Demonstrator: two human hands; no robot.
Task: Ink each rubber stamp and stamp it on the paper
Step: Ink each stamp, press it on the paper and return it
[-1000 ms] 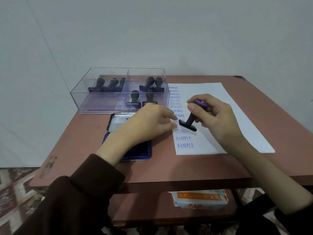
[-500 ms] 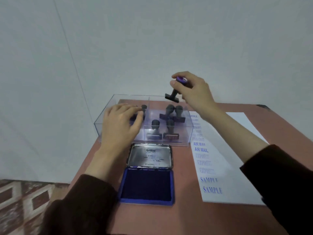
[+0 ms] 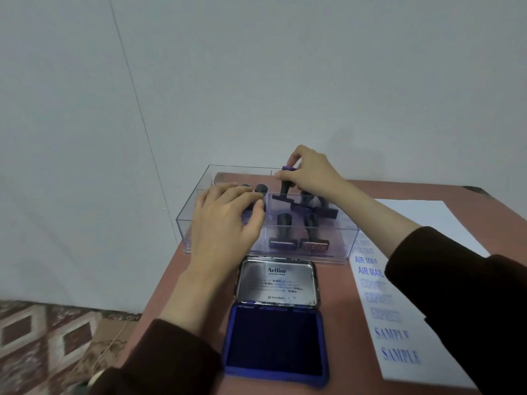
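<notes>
While the right hand (image 3: pixel 310 172) pinches the black-handled rubber stamp with a purple cap (image 3: pixel 285 185) by its top, thumb and fingertips closed on the cap, the stamp hangs tilted just below those fingers. Its base looks to be inside the right compartment of the clear plastic divided box (image 3: pixel 242 166), near the divider and just beyond the four black stamps standing there (image 3: pixel 283 223). Left hand (image 3: pixel 228 218) reaches into the left compartment, fingers loosely curved over the dark stamp handles (image 3: pixel 261 189) under its fingertips; can't tell if it actually grips one. My read: changeover step, one stamp being dropped off and the next being fetched. The white paper sheet (image 3: pixel 427 218), under the right forearm, already carries blue AIR MAIL, EXPRESS and SAMPLE prints. Next move probably calls for the right fingers to let go once the base sits flat, and the left fingers to close on a single handle and lift it clear of the box wall. After that: the open blue ink pad with its metal lid (image 3: pixel 275 340), wrist-side of the left fingers, then bare paper.
</notes>
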